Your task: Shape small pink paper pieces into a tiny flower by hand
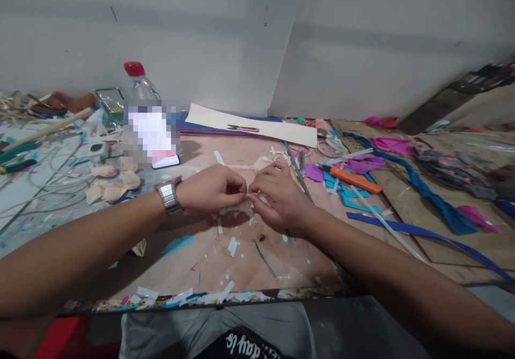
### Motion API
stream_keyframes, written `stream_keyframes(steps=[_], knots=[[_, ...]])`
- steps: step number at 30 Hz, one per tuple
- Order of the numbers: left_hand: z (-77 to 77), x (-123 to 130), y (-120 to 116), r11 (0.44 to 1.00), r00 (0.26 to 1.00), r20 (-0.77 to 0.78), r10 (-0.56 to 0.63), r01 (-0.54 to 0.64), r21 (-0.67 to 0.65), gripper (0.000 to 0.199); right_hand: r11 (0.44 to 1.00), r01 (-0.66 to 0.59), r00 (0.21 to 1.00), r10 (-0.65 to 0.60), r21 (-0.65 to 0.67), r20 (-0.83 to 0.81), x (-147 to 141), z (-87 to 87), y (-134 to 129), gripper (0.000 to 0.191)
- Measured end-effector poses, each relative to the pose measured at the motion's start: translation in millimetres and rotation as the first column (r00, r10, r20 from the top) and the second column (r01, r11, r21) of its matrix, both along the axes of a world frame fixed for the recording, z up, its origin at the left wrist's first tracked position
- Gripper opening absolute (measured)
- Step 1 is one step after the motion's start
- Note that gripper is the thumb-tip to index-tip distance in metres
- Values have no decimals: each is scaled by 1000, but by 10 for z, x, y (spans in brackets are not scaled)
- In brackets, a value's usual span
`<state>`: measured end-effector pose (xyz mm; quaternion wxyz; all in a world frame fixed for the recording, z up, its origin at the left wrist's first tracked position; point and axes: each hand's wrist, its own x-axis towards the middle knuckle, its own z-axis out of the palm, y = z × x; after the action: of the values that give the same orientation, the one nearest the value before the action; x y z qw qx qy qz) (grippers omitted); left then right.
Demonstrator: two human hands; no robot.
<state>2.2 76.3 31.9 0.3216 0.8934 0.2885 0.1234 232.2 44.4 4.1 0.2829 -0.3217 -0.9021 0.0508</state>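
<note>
Both of my hands meet over the middle of the wooden table [225,251]. My left hand [215,188], with a metal watch [169,193] at its wrist, is closed in a pinch of thumb and forefinger. Opposite it, my right hand [281,195] is also pinched, its fingertips nearly touching those of the left. Between the fingertips a thin pale pink strand [250,193] shows, held by both. Some thin whitish material hangs just below the fingers; its shape is hard to make out.
A phone [155,139] leans on a red-capped bottle [140,82]. Thread snips [243,128] lie on a cream strip [281,131]. On the right are an orange cutter [354,180], scissors [298,168] and blue strips [414,229]. Cables and green-handled pliers [18,158] lie left.
</note>
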Motion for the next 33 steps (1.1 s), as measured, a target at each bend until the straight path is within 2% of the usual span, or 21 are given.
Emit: stream_keyframes(steps=[3, 5, 9, 16, 21, 26, 28, 31, 33], knots=[[5, 24, -32, 984, 999, -36, -28, 34, 172, 32, 1000, -2, 1000, 2, 1, -12, -2, -15, 1, 10], [7, 35, -43, 971, 998, -60, -14, 28, 236, 32, 1000, 20, 999, -19, 12, -25, -2, -19, 1, 10], [3, 24, -20, 985, 997, -73, 37, -24, 170, 36, 997, 70, 998, -70, 20, -9, -3, -18, 3, 12], [-11, 3, 12, 996, 996, -83, 14, -7, 89, 40, 999, 32, 999, -32, 23, 10, -13, -28, -1, 13], [-6, -3, 15, 997, 997, -76, -33, 28, -66, 47, 999, 41, 999, -41, 31, 1, -8, -17, -7, 12], [17, -12, 44, 972, 997, -44, -56, 44, -231, 39, 997, 77, 997, -78, 28, 4, 8, -7, 12, 11], [14, -16, 58, 935, 996, -28, -80, 66, -348, 38, 996, 86, 996, -86, 36, -3, 17, -10, 21, 11], [8, -30, 75, 841, 995, 30, -95, 96, -532, 36, 995, 85, 996, -84, 49, -22, 27, -15, 31, 10], [17, -44, 81, 794, 995, 68, -68, 96, -600, 36, 995, 84, 996, -82, 52, -32, 31, -15, 36, 9]])
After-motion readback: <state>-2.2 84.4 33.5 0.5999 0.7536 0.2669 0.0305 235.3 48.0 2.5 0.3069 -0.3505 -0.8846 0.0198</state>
